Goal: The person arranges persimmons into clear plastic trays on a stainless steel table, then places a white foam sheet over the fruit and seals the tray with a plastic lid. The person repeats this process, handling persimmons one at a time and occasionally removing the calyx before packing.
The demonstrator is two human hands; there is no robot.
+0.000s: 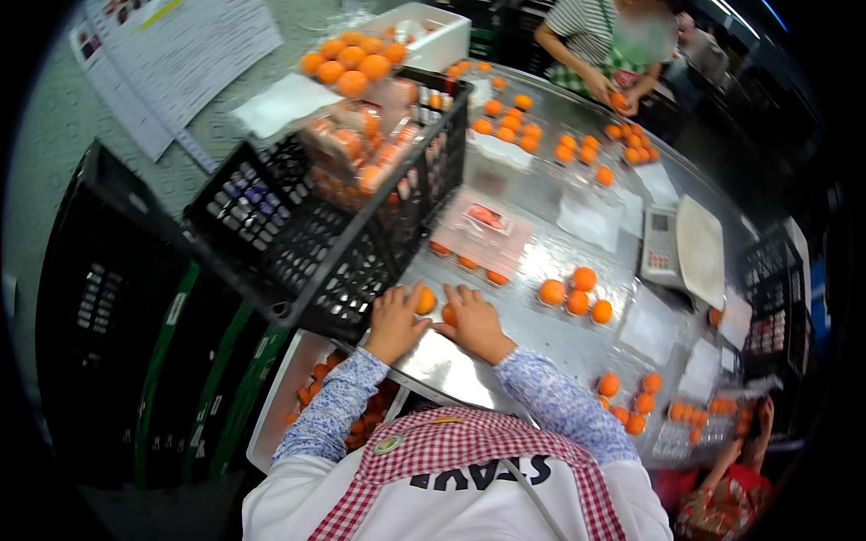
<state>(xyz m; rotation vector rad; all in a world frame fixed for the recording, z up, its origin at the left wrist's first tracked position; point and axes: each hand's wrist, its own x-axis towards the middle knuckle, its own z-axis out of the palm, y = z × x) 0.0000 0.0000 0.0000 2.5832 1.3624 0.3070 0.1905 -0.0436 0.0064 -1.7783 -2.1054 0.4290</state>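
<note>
On the near part of the metal table, my left hand [393, 323] curls its fingers and thumb around the side of an orange [425, 301]. Close beside it, my right hand [475, 323] lies over a second orange [448, 315], which its fingers partly hide. Just beyond both hands is a closed clear plastic punnet [483, 225] of oranges with a label on its lid. To the right, several loose oranges [578, 301] are grouped on the table.
A black crate [352, 261] holding packed punnets stands at left. Below it is a white bin [271, 410] of oranges. A weighing scale [661, 242] sits at right. Co-workers' hands [603, 87] handle oranges across the table; another person's arm [722, 464] reaches in at lower right.
</note>
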